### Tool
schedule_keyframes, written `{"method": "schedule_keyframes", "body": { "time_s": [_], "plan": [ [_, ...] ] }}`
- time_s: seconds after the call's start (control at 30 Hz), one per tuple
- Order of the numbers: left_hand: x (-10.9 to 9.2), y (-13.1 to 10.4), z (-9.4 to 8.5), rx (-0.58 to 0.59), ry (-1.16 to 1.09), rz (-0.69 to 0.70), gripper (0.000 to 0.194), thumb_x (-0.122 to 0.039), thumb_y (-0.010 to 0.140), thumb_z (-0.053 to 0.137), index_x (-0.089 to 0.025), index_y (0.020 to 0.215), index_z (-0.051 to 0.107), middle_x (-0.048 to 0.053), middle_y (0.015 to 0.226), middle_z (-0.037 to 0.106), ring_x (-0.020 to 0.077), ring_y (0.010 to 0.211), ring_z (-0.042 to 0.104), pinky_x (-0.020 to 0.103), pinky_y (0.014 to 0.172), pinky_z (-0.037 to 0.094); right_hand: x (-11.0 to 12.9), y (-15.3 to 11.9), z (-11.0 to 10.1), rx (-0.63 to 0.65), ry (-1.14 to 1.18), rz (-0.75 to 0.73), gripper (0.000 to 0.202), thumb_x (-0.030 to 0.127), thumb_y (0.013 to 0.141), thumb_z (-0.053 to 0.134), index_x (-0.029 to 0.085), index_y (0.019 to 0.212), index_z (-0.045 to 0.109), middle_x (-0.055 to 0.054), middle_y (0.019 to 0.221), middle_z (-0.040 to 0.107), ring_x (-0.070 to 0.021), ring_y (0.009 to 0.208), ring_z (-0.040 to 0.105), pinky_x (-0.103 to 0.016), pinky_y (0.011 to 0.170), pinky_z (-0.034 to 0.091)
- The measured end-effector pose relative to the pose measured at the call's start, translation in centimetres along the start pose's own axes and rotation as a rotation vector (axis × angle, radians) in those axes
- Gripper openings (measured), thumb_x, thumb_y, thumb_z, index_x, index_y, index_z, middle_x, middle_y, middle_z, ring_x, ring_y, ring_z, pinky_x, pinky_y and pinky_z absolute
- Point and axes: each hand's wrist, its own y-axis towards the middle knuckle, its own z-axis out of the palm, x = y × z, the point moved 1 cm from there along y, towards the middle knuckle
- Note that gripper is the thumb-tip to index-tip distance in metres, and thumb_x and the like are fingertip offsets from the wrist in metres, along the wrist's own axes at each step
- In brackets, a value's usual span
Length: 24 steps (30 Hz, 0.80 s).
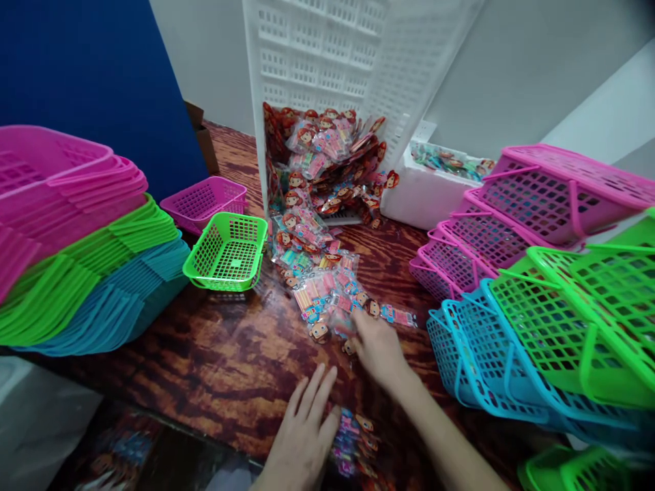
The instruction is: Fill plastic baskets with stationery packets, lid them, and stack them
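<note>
My left hand (304, 436) lies at the front of the wooden table, fingers spread, beside a row of small packets (353, 440) near the table's front edge. My right hand (376, 341) reaches to the near end of a spread of clear packets with cartoon heads (327, 293); its fingertips bend down at a packet, and what they grip is hidden. The spread runs back to a tipped white crate (322, 48), where a heap of red-haired cartoon packets (327, 157) spills out.
Nested pink, green and blue baskets (86, 279) stand at left. A green basket (230, 249) and a pink one (205, 201) sit left of the packets. Filled baskets (542, 293) crowd the right side. Behind is a white box (424, 191) of packets.
</note>
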Motion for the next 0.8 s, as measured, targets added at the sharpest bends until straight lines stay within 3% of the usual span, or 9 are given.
{"method": "schedule_keyframes", "body": {
  "time_s": [0.07,0.13,0.2,0.3,0.37,0.43,0.53,0.67,0.8],
  "plan": [
    [0.3,0.8,-0.7,0.000,0.033,0.047,0.026,-0.037,0.087,0.065,-0.017,0.103,0.061,0.020,0.155,0.031,0.0371,0.146,0.018,0.054,0.117,0.007,1.9,-3.6,1.3,0.097,0.095,-0.050,0.028,0.003,0.084,0.046,0.019,0.104,0.060,-0.008,0.099,0.070,-0.0213,0.092,0.062,-0.030,0.081,0.039],
    [0.6,1.7,-1.1,0.008,0.053,0.110,0.021,-0.038,0.090,0.063,-0.017,0.095,0.060,0.020,0.154,0.033,0.0360,0.147,0.014,0.058,0.117,-0.002,2.8,-5.8,2.1,0.167,0.278,-0.073,0.031,0.003,0.085,0.046,0.019,0.106,0.063,-0.008,0.104,0.071,-0.0209,0.096,0.063,-0.029,0.085,0.041],
    [0.8,2.4,-1.3,0.094,0.044,0.159,0.021,-0.039,0.094,0.058,-0.018,0.094,0.060,0.018,0.149,0.041,0.0315,0.143,0.027,0.057,0.118,-0.002,2.0,-6.3,2.2,0.295,0.520,-0.133,0.025,0.011,0.086,0.052,0.020,0.105,0.066,-0.006,0.106,0.072,-0.0204,0.098,0.065,-0.027,0.085,0.044],
    [0.9,3.0,-1.5,0.342,-0.007,0.141,0.022,-0.037,0.096,0.054,-0.019,0.107,0.061,0.013,0.130,0.058,0.0251,0.118,0.052,0.054,0.120,0.009,-1.8,-4.3,1.4,0.489,0.761,-0.166,0.016,0.026,0.091,0.056,0.021,0.097,0.070,-0.002,0.097,0.074,-0.0195,0.089,0.067,-0.026,0.079,0.048],
    [0.8,3.0,-1.7,0.460,-0.043,0.085,0.026,-0.032,0.094,0.056,-0.019,0.116,0.060,0.010,0.120,0.061,0.0243,0.109,0.054,0.054,0.120,0.015,-5.2,-1.8,0.8,0.272,0.622,0.061,0.022,0.023,0.093,0.047,0.021,0.097,0.069,-0.003,0.098,0.073,-0.0203,0.092,0.065,-0.029,0.082,0.048],
    [0.6,2.8,-1.9,0.505,-0.084,0.038,0.035,-0.027,0.092,0.056,-0.019,0.125,0.057,0.010,0.121,0.059,0.0251,0.113,0.051,0.052,0.119,0.020,-7.9,0.7,0.6,0.024,0.442,0.248,0.032,0.012,0.087,0.050,0.021,0.113,0.065,-0.009,0.122,0.067,-0.0253,0.117,0.055,-0.036,0.098,0.040],
    [0.2,2.5,-2.4,0.515,-0.116,-0.019,0.056,-0.014,0.089,0.051,-0.024,0.144,0.042,0.009,0.130,0.053,0.0250,0.118,0.047,0.049,0.114,0.028,-10.2,3.4,1.2,-0.052,0.408,0.337,0.054,0.003,0.074,0.056,0.019,0.125,0.058,-0.016,0.141,0.053,-0.0316,0.135,0.037,-0.046,0.107,0.029],
    [-0.1,2.6,-2.8,0.552,-0.118,-0.083,0.078,-0.006,0.085,0.045,-0.019,0.157,0.016,0.011,0.135,0.052,0.0253,0.118,0.046,0.046,0.110,0.032,-11.5,4.4,2.2,-0.004,0.569,0.436,0.026,0.010,0.063,0.064,0.018,0.087,0.061,-0.011,0.098,0.067,-0.0287,0.104,0.057,-0.039,0.088,0.041],
    [0.0,3.2,-2.7,0.621,-0.168,-0.091,0.056,-0.020,0.091,0.048,-0.013,0.146,0.040,0.014,0.134,0.053,0.0277,0.119,0.046,0.046,0.110,0.031,-11.1,2.8,3.0,0.033,0.893,0.507,0.017,0.033,0.068,0.060,0.023,0.071,0.045,0.002,0.058,0.051,-0.0169,0.056,0.051,-0.028,0.054,0.040]
  ]
}}
